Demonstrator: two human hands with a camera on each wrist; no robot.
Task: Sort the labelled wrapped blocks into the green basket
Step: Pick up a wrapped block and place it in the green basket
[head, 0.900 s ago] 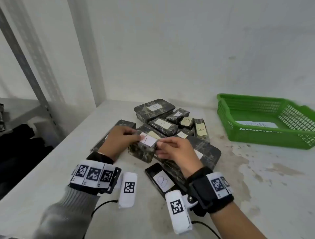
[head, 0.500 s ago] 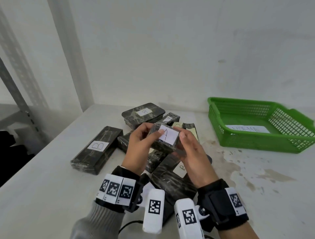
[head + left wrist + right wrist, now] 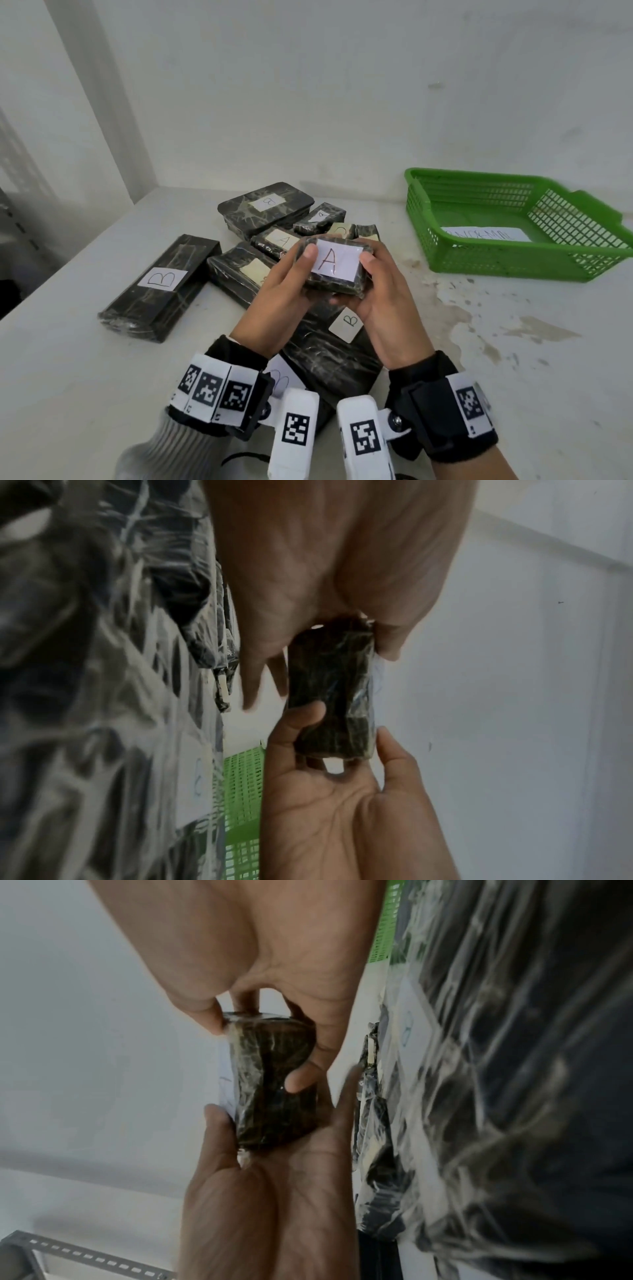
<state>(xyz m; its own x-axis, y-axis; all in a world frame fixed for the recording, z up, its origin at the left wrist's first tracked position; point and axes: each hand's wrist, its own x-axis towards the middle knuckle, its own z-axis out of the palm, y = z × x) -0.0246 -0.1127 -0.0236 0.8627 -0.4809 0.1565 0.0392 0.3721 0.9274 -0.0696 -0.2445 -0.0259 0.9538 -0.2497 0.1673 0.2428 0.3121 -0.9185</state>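
Both hands are gripping one A-labelled block (image 3: 334, 270) above the pile: left hand (image 3: 279, 301) and right hand (image 3: 383, 301) pinching its ends, thumbs on top. B-labelled blocks (image 3: 161, 284) are lying on the table (image 3: 513, 377). Green basket (image 3: 513, 263) is sitting far right.

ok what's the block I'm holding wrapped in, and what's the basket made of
Block marked A: dark core under what looks like clear cling film, glossy and wrinkled, with a white paper label. Green basket: apparently moulded plastic, judging by its even colour and lattice walls.
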